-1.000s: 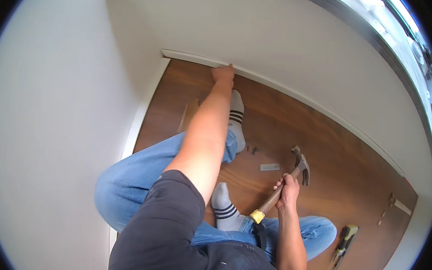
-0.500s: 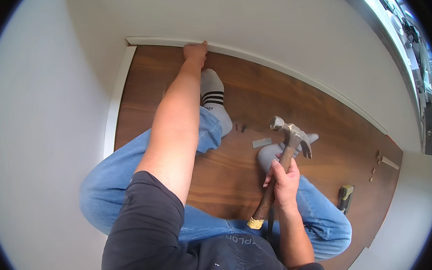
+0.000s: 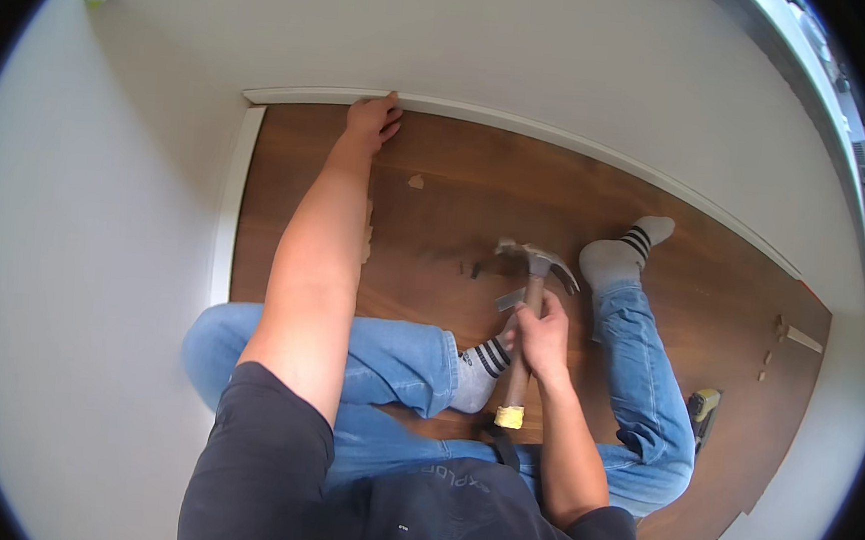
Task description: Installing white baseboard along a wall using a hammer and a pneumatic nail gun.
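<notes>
My left hand reaches to the white baseboard along the back wall, its fingers bent at the strip; whether they hold anything small there is hidden. My right hand grips the wooden handle of a claw hammer, head up, above the brown floor; yellow wrapping covers the handle's lower end. Behind the hammer lie a thin grey rectangular piece and small dark bits.
A yellow-green and black tool lies by my right knee. A white strip and small bits are at the right. Pale scraps dot the floor. Walls enclose it, with a white trim piece along the left.
My legs have shifted: the left foot has come back toward me and the right leg has stretched forward. The hammer has moved left. My left hand stays at the baseboard.
</notes>
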Demonstrator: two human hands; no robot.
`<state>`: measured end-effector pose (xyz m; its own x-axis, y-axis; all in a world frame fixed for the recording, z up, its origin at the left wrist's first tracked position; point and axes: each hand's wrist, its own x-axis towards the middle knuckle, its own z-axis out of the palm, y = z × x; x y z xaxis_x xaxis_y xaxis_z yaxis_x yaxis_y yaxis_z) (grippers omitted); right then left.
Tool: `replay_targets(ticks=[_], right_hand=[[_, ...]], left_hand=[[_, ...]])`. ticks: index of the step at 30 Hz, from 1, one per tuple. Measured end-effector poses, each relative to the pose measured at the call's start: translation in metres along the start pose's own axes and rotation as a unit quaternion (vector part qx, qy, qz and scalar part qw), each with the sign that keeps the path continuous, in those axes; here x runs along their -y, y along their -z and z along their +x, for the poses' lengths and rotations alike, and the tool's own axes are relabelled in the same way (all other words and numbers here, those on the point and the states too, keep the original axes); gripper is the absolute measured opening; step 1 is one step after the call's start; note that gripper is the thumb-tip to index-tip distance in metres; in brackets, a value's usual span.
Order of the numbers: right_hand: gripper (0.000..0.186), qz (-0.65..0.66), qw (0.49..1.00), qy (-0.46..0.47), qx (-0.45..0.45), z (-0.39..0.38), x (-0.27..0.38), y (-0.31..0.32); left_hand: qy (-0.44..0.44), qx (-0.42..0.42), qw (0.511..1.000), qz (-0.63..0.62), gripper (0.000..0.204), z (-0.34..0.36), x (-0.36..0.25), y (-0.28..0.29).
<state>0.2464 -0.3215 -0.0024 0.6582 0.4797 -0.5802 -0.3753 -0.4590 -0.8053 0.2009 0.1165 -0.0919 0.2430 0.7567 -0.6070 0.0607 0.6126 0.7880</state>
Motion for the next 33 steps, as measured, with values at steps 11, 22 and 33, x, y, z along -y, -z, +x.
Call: replay_targets(ticks=[11, 22, 33], right_hand=[[0.037, -0.086, 0.994, -0.011, 0.060, 0.029, 0.004, 0.018], [0.042, -0.253, 0.965, 0.074, 0.006, 0.050, -0.007, 0.043], [0.050, -0.509, 0.859, 0.055, -0.019, 0.025, 0.000, 0.040]], left_hand=[[-0.041, 0.119, 0.972, 0.200, 0.057, -0.028, -0.004, 0.065], [-0.123, 0.050, 0.596, 0.792, 0.107, -0.159, -0.006, 0.142], [-0.200, 0.021, 0.631, 0.749, 0.063, -0.138, 0.032, 0.155]])
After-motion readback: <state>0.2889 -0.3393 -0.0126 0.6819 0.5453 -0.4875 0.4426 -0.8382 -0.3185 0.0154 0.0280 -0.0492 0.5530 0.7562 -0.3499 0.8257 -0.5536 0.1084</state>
